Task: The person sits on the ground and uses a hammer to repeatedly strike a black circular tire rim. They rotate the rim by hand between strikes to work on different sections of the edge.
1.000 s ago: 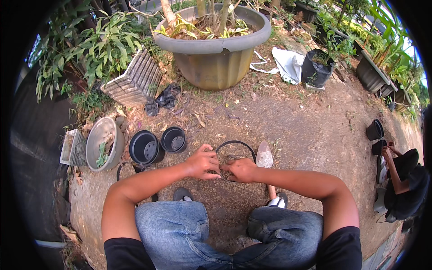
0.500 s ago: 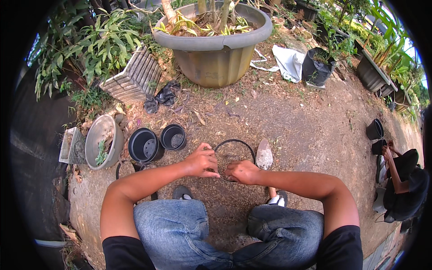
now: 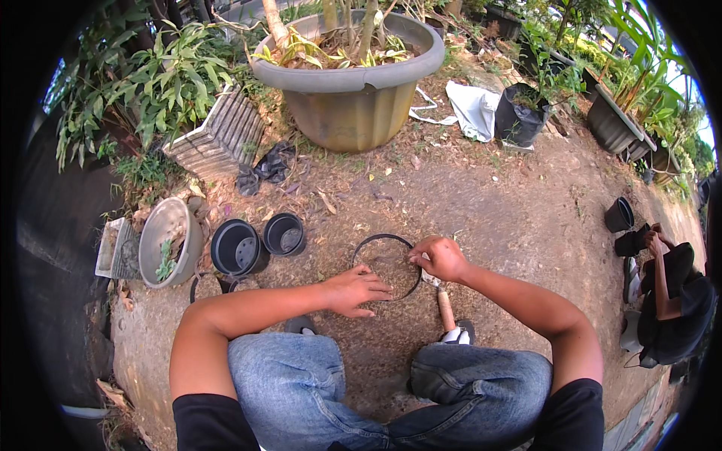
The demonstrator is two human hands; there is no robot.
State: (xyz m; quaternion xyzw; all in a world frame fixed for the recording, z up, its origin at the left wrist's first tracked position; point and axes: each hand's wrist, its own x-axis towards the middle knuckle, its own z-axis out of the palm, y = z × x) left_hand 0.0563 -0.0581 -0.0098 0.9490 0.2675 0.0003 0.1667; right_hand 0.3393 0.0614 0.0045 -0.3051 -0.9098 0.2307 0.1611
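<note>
Between my feet stands a round black pot (image 3: 380, 237), seen from above and filled with brown soil (image 3: 383, 264). My left hand (image 3: 355, 292) reaches over its near left edge, fingers stretched out flat. At the right side of the rim is my right hand (image 3: 441, 259), its fingers curled and pressed together. Whether they grip the rim or a bit of soil is hidden. A trowel with a wooden handle (image 3: 446, 310) lies just right of the pot, most of its blade covered by my right hand.
Two empty black pots (image 3: 239, 248) (image 3: 284, 234) sit to the left, beside a pale round planter (image 3: 171, 240) with a small plant. A big grey planter (image 3: 350, 113) stands ahead. White cloth (image 3: 472, 109) lies near a black plant bag (image 3: 520, 116). Another person (image 3: 673, 301) crouches at right.
My right hand has moved from the pot's near edge up to its right rim, now over the trowel blade. My left hand has shifted right and nearer, its fingers flattening out.
</note>
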